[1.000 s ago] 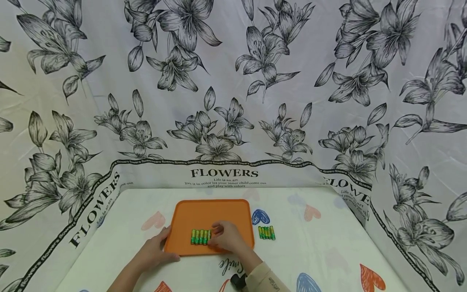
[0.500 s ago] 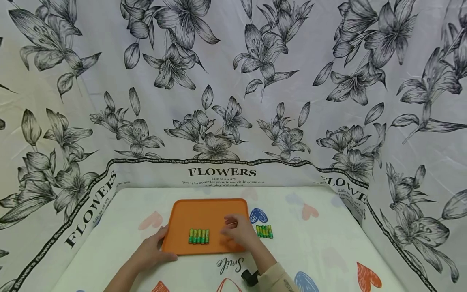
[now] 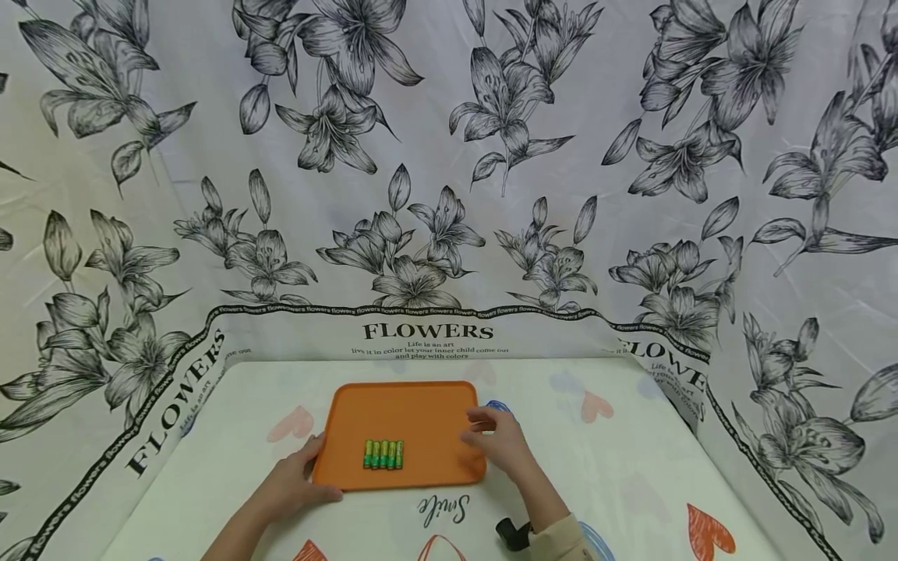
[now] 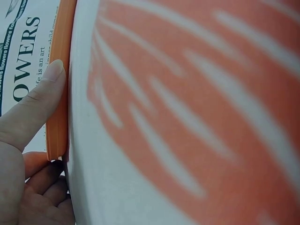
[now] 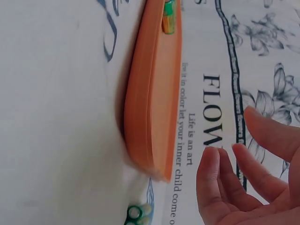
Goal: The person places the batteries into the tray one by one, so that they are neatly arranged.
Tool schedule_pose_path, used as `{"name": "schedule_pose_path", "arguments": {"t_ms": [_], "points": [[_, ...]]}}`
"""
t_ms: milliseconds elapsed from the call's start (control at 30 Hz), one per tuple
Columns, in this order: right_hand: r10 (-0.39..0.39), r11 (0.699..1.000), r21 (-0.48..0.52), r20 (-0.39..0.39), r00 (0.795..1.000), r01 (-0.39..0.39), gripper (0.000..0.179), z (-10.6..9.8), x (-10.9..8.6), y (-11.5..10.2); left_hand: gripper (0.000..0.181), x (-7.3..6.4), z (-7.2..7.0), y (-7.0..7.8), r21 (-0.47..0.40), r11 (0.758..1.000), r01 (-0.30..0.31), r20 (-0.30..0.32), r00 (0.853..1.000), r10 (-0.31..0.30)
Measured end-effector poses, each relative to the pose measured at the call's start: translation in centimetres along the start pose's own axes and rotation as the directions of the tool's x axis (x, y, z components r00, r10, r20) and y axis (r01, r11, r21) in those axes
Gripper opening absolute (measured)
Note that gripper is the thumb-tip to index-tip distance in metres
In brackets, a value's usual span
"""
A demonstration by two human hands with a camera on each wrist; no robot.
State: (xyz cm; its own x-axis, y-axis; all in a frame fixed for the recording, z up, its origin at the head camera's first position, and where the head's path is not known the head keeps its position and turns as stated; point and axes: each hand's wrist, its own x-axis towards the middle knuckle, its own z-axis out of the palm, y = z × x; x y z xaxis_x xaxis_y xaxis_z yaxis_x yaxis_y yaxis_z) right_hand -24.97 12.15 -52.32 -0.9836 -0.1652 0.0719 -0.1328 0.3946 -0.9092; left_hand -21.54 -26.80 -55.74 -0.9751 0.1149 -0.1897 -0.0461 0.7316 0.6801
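An orange tray lies on the table, with a row of several green and yellow batteries standing side by side in its front half. My left hand holds the tray's front left corner, thumb along the front wall and fingers around the left side. My right hand hovers over the tray's right edge, fingers loosely bent and apart, holding nothing. In the right wrist view, more batteries show at the bottom, outside the tray; in the head view the right hand and forearm hide them.
A white tablecloth printed with hearts covers the table. Floral curtains hang at the back and both sides. A black device sits at the right wrist by the beige sleeve.
My right hand has moved right, from the end of the battery row to the tray's right edge, now covering the batteries outside. The left hand stays on the tray corner.
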Motion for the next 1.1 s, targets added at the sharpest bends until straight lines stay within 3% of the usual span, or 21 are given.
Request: {"name": "schedule_pose_path", "arguments": {"t_ms": [133, 300, 633, 1100], "points": [[0.004, 1.0, 0.026, -0.018, 1.0, -0.004, 0.048, -0.9, -0.1, 0.5, 0.132, 0.0, -0.1, 0.0, 0.002, 1.0, 0.015, 0.005, 1.0, -0.015], [0.063, 0.997, 0.056, -0.048, 0.997, -0.06, 0.053, -2.0, -0.3, 1.1, 0.132, -0.1, 0.1, -0.4, 0.004, 1.0, 0.027, 0.006, 1.0, -0.027], [0.126, 0.992, -0.012, -0.114, 0.985, -0.128, 0.055, -5.4, -1.2, 2.5, 0.131, -0.1, -0.1, -0.3, -0.013, 1.0, -0.008, -0.011, 1.0, 0.008], [0.214, 0.973, -0.078, -0.056, 0.975, -0.218, 0.07, -7.1, -1.9, 4.2, 0.131, -0.1, -0.1, -0.1, -0.007, 1.0, 0.005, -0.003, 1.0, -0.005]]}}
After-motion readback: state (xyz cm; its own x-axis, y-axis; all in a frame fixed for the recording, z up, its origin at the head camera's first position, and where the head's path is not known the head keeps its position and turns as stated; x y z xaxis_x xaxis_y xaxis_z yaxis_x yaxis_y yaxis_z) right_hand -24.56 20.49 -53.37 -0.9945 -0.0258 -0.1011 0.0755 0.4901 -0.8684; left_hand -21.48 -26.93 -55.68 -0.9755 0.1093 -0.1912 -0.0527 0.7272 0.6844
